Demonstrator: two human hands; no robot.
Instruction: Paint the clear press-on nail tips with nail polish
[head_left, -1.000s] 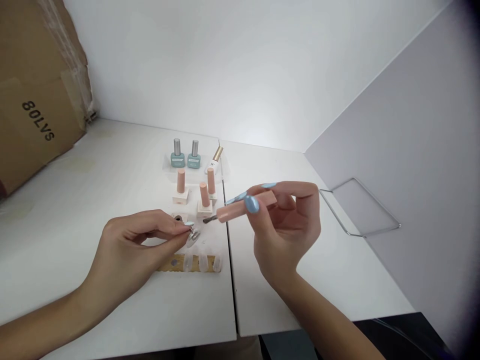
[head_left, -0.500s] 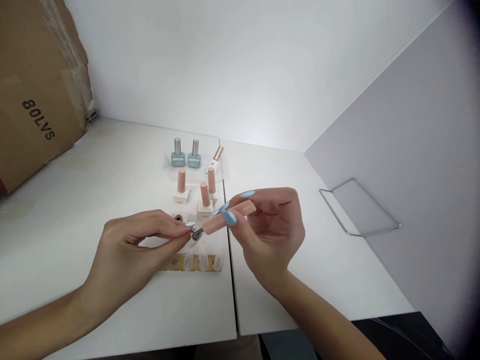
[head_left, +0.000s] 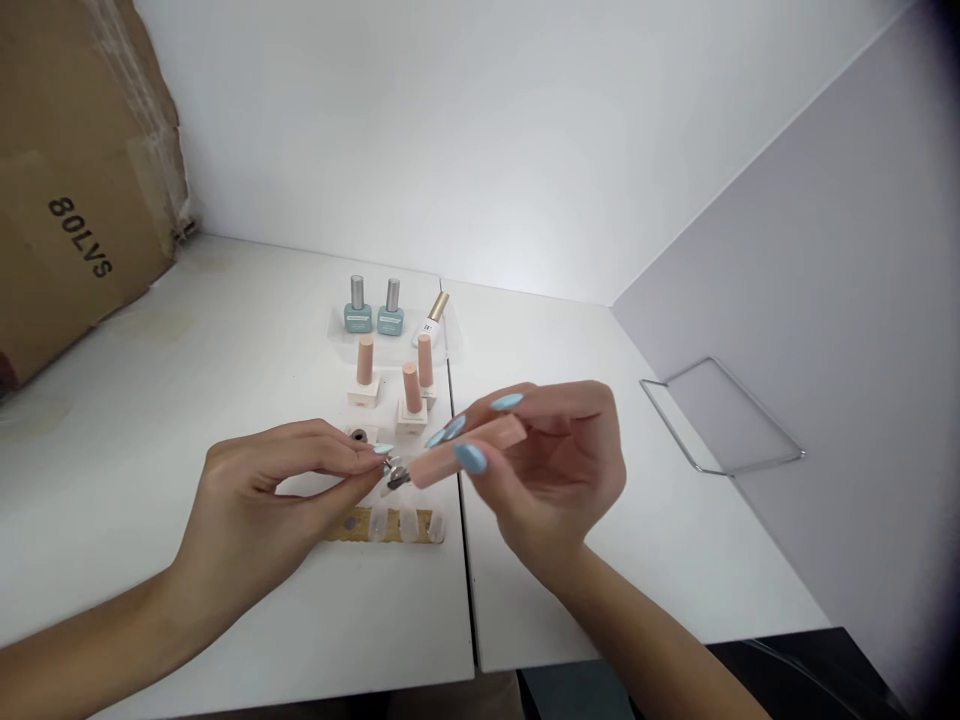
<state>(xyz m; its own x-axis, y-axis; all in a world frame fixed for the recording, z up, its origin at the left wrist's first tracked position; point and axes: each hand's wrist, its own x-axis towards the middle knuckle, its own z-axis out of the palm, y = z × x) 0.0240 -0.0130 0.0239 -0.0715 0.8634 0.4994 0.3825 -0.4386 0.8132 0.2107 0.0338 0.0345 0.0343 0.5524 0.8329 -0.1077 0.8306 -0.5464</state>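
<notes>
Head view. Left hand (head_left: 262, 490): fingers pinched closed on nail tip (head_left: 388, 482), held above table (head_left: 225, 330) centre, just over tip strip (head_left: 390, 525). Right hand (head_left: 555, 470): closed round peach brush cap (head_left: 465, 452), bristles touching nail tip. Open bottle (head_left: 358, 436): just behind left fingertips. Peach trio (head_left: 412, 395) and teal pair (head_left: 358, 310): capped, toward back edge. Box (head_left: 67, 200): back left corner.

The right hand (head_left: 559, 455) has carried the peach brush cap (head_left: 465, 452) leftward and down from its raised position. Its dark brush tip now meets the nail tip (head_left: 390, 476) pinched by the left hand (head_left: 262, 500).
</notes>
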